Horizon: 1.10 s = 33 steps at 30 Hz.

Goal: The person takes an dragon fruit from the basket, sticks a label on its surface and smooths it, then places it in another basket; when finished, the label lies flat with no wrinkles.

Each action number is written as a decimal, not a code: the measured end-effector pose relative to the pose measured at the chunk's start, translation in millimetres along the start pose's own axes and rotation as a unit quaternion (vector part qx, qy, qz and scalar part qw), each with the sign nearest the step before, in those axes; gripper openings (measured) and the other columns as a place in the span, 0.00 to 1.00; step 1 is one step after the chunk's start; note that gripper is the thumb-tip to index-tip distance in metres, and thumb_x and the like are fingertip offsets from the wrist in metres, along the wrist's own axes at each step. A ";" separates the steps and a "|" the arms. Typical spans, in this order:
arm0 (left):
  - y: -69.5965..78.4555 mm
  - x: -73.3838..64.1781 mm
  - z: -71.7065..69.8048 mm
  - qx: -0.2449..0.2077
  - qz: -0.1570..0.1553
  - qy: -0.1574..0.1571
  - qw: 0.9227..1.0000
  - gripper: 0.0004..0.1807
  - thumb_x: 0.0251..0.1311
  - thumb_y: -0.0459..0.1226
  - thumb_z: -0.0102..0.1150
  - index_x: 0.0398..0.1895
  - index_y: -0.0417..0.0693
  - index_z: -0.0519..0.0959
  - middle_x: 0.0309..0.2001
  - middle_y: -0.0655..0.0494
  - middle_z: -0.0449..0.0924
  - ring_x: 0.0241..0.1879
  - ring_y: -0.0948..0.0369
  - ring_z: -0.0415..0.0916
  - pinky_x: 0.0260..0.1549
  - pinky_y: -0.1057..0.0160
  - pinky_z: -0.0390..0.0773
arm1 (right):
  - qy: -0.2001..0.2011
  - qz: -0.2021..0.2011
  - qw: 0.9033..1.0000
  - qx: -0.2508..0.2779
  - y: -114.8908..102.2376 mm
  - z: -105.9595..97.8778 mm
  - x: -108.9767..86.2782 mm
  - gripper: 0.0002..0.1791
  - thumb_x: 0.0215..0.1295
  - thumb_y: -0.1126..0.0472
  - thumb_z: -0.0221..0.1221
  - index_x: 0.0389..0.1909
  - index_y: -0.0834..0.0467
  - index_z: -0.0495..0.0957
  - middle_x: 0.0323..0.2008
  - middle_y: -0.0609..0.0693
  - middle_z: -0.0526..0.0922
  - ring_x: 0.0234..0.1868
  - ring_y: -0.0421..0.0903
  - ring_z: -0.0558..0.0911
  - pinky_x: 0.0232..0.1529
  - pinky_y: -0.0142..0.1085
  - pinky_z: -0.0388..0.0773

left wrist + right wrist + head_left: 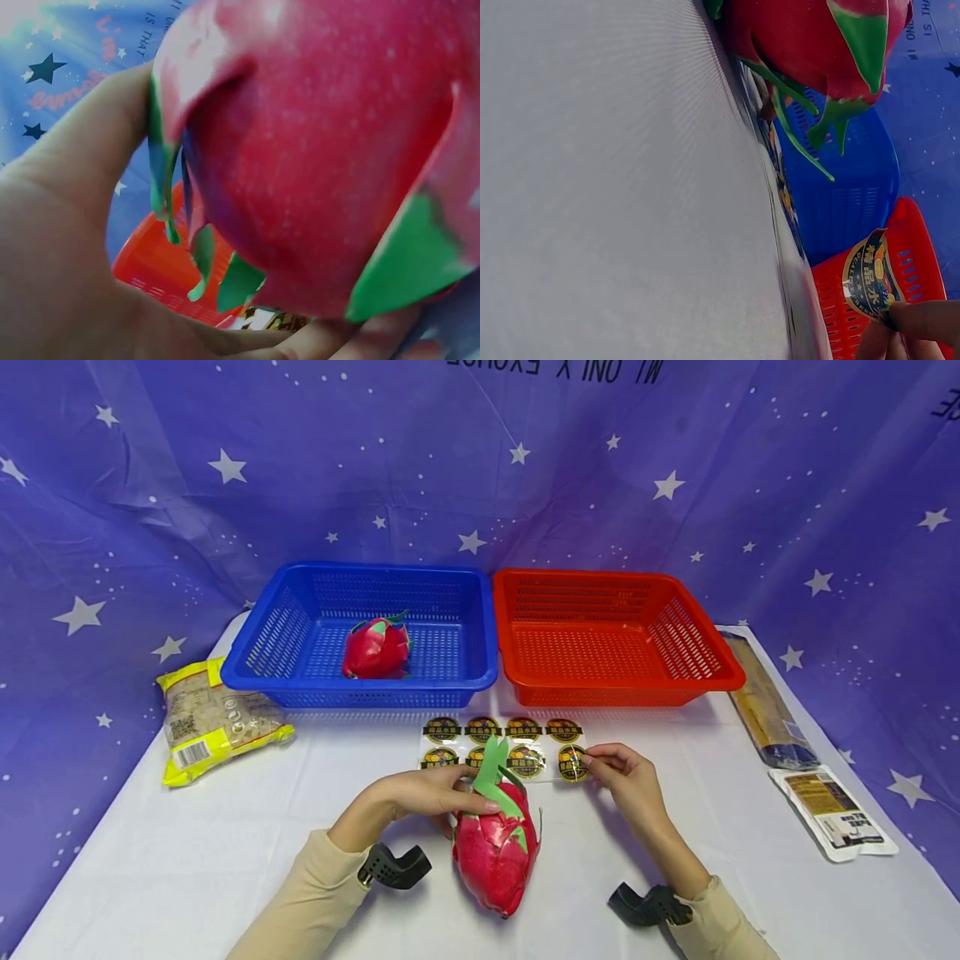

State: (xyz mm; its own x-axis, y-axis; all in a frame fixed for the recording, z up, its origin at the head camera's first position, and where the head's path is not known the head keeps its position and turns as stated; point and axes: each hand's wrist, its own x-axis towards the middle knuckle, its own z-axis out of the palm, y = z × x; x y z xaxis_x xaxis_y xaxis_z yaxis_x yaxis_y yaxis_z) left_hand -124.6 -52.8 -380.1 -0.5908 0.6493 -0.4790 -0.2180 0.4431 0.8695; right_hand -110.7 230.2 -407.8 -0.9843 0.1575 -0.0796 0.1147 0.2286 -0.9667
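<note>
A red dragon fruit (495, 860) with green leaf tips lies on the white table, its leafy end toward the baskets. My left hand (420, 797) holds it near that end, the thumb over the top and the other fingers round the far side, partly hidden. Just beyond lies a clear sheet (551, 768) with rows of round black-and-gold stickers. My right hand (626, 781) pinches one such sticker (870, 279) by its edge between thumb and fingertips. In the right wrist view this sticker is bent and stands up off the sheet.
Behind the sheet stand a blue basket (360, 685) holding another dragon fruit (377, 649) and a red basket (615, 683). A yellow-edged bag (217, 718) lies at the left. On the right are a long dark package (772, 710) and a white pouch (834, 814).
</note>
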 end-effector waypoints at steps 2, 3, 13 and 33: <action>-0.8 1.5 0.0 -0.008 0.000 0.001 1.000 0.38 0.52 0.49 0.61 0.61 0.37 0.60 0.46 0.50 0.76 0.28 0.61 0.77 0.26 0.61 0.79 | -0.001 -0.001 1.000 0.002 -0.1 -0.2 -0.2 0.14 0.56 0.66 0.60 0.41 0.70 0.75 0.23 0.36 0.81 0.25 0.38 0.80 0.28 0.29 0.76; -0.8 2.2 0.1 -0.008 0.001 0.000 1.000 0.38 0.52 0.48 0.61 0.61 0.37 0.61 0.46 0.50 0.75 0.28 0.61 0.76 0.26 0.62 0.78 | -0.001 -0.003 1.000 0.003 0.0 -0.2 -0.2 0.13 0.55 0.66 0.60 0.41 0.70 0.75 0.23 0.36 0.81 0.25 0.38 0.80 0.27 0.29 0.76; 0.4 6.5 2.2 -0.024 0.017 0.016 0.999 0.33 0.49 0.42 0.64 0.55 0.32 0.67 0.42 0.52 0.77 0.38 0.63 0.72 0.39 0.66 0.72 | -0.002 0.001 1.000 0.002 -1.6 -0.3 -0.6 0.14 0.56 0.65 0.60 0.41 0.69 0.75 0.23 0.37 0.82 0.26 0.39 0.81 0.28 0.30 0.75; -3.6 13.9 -0.9 -0.167 0.055 -0.029 0.984 0.32 0.48 0.35 0.64 0.55 0.37 0.62 0.39 0.53 0.80 0.42 0.60 0.78 0.48 0.58 0.76 | -0.004 -0.001 1.000 0.008 -9.8 2.2 -6.3 0.15 0.55 0.64 0.61 0.41 0.69 0.75 0.24 0.35 0.82 0.27 0.35 0.81 0.29 0.30 0.76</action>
State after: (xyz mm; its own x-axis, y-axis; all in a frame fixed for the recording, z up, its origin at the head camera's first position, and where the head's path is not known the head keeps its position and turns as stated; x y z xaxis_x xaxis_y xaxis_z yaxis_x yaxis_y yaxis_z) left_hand -132.7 -45.9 -389.8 -0.5820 0.7204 -0.3772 -0.4037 0.1467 0.9030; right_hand -106.0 224.9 -398.3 -0.9856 0.1489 -0.0797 0.1108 0.2133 -0.9707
